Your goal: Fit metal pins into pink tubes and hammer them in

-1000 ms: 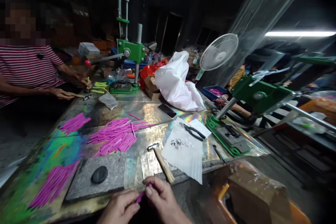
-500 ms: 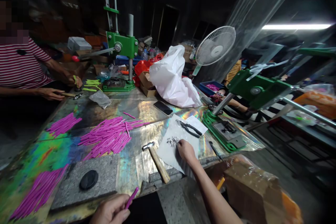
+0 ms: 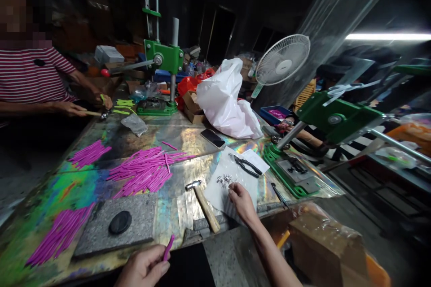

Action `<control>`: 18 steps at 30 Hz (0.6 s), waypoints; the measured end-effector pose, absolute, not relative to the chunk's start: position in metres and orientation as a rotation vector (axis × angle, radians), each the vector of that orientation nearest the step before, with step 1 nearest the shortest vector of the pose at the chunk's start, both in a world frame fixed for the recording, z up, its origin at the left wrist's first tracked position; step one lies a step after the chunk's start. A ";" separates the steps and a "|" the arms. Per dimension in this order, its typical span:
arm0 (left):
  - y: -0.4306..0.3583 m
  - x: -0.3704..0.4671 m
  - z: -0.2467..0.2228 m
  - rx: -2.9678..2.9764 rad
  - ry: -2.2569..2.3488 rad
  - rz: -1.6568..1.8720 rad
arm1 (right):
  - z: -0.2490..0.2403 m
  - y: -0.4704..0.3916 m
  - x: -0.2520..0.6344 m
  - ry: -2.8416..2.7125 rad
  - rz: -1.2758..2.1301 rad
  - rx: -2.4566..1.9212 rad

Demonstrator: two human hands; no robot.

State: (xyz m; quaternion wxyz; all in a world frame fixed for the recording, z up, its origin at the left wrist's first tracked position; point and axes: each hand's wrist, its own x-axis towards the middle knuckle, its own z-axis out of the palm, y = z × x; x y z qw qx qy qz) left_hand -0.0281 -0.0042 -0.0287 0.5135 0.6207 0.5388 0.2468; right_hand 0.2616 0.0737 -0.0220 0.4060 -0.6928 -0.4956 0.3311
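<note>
At the near edge of the worn, shiny metallic-looking table point(image 3: 171, 206), the left hand point(image 3: 143, 267) pinches a short magenta flexible strip point(image 3: 169, 247) between thumb and fingers, its free end pointing up. Over the white paper sheet point(image 3: 232, 197), the right hand point(image 3: 243, 202) has its thumb and fingertips drawn together beside the small pile of silvery metal pieces point(image 3: 224, 181); whether a piece is between them is hard to make out. Black-handled pliers point(image 3: 248, 166) lie on the same sheet, beyond that hand. A wooden-handled hammer point(image 3: 206, 208) rests just left of the sheet. Farther left, a black round disc point(image 3: 120, 222) sits on the grey stone slab point(image 3: 141, 215), with loose magenta strips point(image 3: 144, 170) heaped behind it.
</note>
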 end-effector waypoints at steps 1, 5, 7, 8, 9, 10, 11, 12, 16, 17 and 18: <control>-0.004 -0.027 -0.027 1.470 1.293 0.598 | -0.018 0.068 0.255 -1.226 0.902 -1.680; -0.005 -0.021 -0.016 1.360 1.262 0.647 | -0.004 0.044 0.219 -1.142 1.179 -1.458; -0.005 -0.017 -0.010 1.300 1.237 0.667 | 0.001 0.033 0.199 -1.115 1.296 -1.387; -0.005 -0.015 -0.007 1.270 1.221 0.676 | 0.004 0.029 0.189 -1.099 1.353 -1.353; -0.004 -0.014 -0.005 1.241 1.204 0.686 | 0.006 0.024 0.179 -1.074 1.412 -1.313; -0.004 -0.013 -0.004 1.213 1.189 0.702 | 0.007 0.020 0.170 -1.046 1.468 -1.267; -0.004 -0.011 -0.002 1.188 1.174 0.723 | 0.008 0.015 0.161 -1.015 1.516 -1.218; -0.005 -0.010 -0.002 1.169 1.160 0.750 | 0.009 0.012 0.153 -0.990 1.554 -1.173; -0.008 -0.008 0.000 1.124 1.111 0.861 | 0.009 0.001 0.130 -1.010 1.590 -1.123; -0.009 -0.008 0.001 1.111 1.107 0.884 | 0.009 -0.001 0.127 -1.028 1.585 -1.137; -0.009 -0.008 0.001 1.095 1.103 0.905 | 0.009 -0.003 0.124 -1.050 1.577 -1.154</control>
